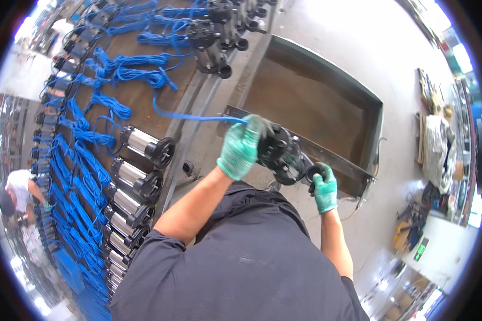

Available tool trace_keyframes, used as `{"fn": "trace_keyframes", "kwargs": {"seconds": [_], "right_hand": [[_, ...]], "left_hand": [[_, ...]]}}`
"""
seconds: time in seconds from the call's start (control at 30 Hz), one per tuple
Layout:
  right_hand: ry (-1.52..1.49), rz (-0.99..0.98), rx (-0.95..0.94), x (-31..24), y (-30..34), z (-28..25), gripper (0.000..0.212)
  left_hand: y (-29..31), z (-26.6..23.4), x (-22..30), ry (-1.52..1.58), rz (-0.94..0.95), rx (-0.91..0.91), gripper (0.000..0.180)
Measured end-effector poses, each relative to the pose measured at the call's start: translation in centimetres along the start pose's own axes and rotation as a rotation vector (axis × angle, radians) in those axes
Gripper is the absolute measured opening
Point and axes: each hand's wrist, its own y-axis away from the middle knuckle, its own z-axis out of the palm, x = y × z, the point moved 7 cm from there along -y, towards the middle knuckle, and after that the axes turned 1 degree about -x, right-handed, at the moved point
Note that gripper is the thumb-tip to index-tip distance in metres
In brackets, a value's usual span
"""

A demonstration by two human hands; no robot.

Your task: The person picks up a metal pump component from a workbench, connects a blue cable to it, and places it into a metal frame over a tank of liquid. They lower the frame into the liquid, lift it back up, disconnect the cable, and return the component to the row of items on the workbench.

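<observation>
Our left grip (240,145) is curled on one end of the pump (285,160), right grip (325,191) wrapped round its outlet (311,172). It's between them, probably heavy and stiff, so we'd keep both ends.

Bench (142,111) — blue cables (139,76); pumps (142,142)

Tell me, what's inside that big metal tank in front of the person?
The metal tank shows a brown surface, perhaps murky water; anything beneath that surface cannot be seen. The held black unit hides part of the near edge.
</observation>
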Motion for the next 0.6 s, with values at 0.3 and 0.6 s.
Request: {"fn": "trace_keyframes", "kwargs": {"seconds": [0.3, 0.6], "right_hand": [[0.766, -0.191, 0.188, -6.0, -1.4, -4.8, 0.038], [0.805, -0.394, 0.181, -6.0, -1.1, -3.5, 0.052]], "left_hand": [[0.0, -2.5, -18.5, -0.617, -0.335, 0.072, 0.047], [1.2, -3.7, -20.8, -0.733, -0.751, -0.117, 0.058]]}}
